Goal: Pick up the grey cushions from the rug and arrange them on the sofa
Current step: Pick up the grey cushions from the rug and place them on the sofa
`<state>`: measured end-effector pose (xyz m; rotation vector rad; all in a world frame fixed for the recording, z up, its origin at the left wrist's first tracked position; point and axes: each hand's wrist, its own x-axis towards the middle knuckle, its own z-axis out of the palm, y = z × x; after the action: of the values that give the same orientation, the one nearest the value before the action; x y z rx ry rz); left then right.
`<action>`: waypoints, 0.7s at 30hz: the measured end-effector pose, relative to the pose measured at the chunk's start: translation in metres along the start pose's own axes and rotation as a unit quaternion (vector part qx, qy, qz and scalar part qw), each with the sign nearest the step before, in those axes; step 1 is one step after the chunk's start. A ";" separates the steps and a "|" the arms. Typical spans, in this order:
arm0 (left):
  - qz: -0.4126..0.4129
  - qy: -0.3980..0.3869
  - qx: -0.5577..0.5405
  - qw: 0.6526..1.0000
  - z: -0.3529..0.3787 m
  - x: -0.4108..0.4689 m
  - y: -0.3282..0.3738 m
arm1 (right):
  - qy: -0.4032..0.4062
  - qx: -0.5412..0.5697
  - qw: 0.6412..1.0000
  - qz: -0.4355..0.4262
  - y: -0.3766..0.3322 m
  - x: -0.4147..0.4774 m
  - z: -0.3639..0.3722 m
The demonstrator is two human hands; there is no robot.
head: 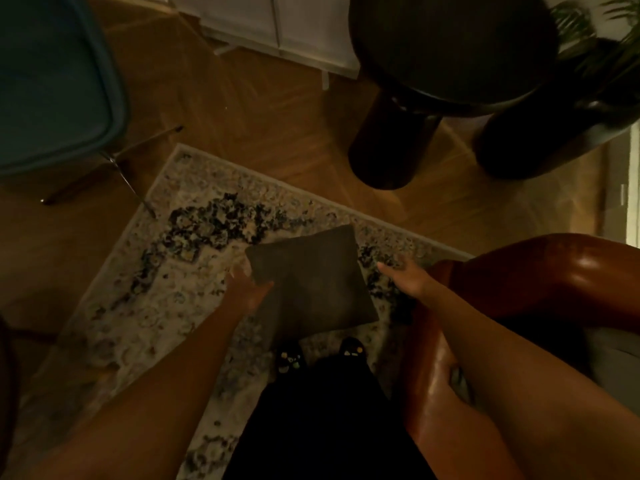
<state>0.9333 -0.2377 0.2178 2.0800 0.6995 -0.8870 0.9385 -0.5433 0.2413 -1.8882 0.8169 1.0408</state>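
Grey cushion [311, 282] flat on the rug [145, 306], sofa [540, 282] at three o'clock, left hand [247, 284] in a narrow grip on its nine o'clock corner, right hand [403, 277] open, apart; probably soft, light, best taken by opposite edges.

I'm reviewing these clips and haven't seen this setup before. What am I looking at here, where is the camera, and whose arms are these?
There is no machine: one wide-angle camera worn on a person's head looks down at their own bare arms. Below lies a patterned rug on a wooden floor, with a grey cushion on it. The left hand touches the cushion's left corner; whether it grips is hard to tell. The right hand reaches in open, just beside the cushion's right edge. The brown leather sofa arm is at right. A blue chair and a dark round table stand beyond.
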 end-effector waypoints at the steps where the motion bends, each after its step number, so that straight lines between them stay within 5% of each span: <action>1: -0.018 0.005 -0.043 0.999 0.002 0.009 -0.006 | -0.009 -0.004 1.000 0.006 0.001 0.011 0.004; 5: -0.070 0.019 -0.120 0.990 0.016 0.035 -0.023 | -0.024 -0.006 0.999 0.030 0.006 0.045 0.015; 21: -0.134 -0.030 -0.132 0.982 0.096 0.169 -0.096 | -0.048 -0.022 0.996 0.072 0.068 0.223 0.069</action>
<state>0.9337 -0.2297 0.0007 1.7436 1.0238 -0.9434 0.9581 -0.5478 -0.0007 -1.8209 0.8909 1.2375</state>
